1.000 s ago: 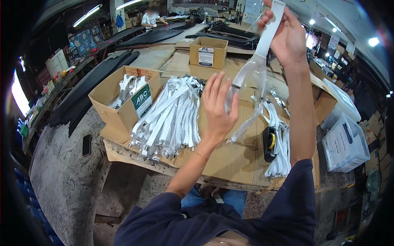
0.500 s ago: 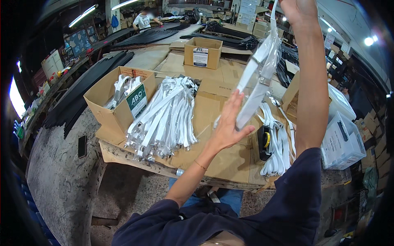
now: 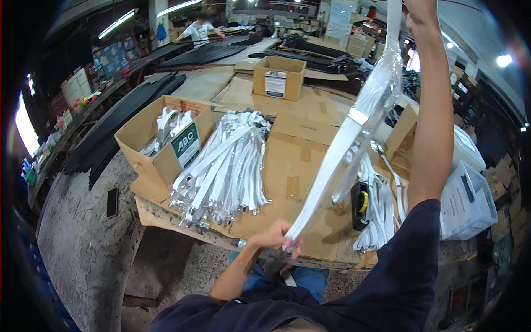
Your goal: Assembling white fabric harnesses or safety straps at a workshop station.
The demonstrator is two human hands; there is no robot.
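Between my two hands a long white strap [image 3: 319, 185] is stretched diagonally, with clear plastic film [image 3: 394, 69] around its upper part. A small metal buckle [image 3: 358, 115] shows partway along it. My left hand [image 3: 272, 236], closed at the table's front edge, grips the lower end. High at the upper right, my right hand [image 3: 423, 16] is closed round the upper part, its fingers partly cut off by the picture's edge. Left of the strap lies a heap of white straps in clear plastic [image 3: 227, 166]. More loose white straps [image 3: 377, 221] lie below my right forearm.
An open carton [image 3: 145, 166] holding wrapped straps stands on the left, with a smaller carton [image 3: 292, 77] farther back. A black and yellow tape measure [image 3: 360, 206] sits by the loose straps. Clear plastic bins [image 3: 467, 205] are at right, a phone [image 3: 113, 202] at left. A person [image 3: 199, 33] works far off.
My left hand has moved down toward the table's front edge and closed on the strap's lower end. The strap, slack and folded before, is now drawn out straight. My right hand stays high.
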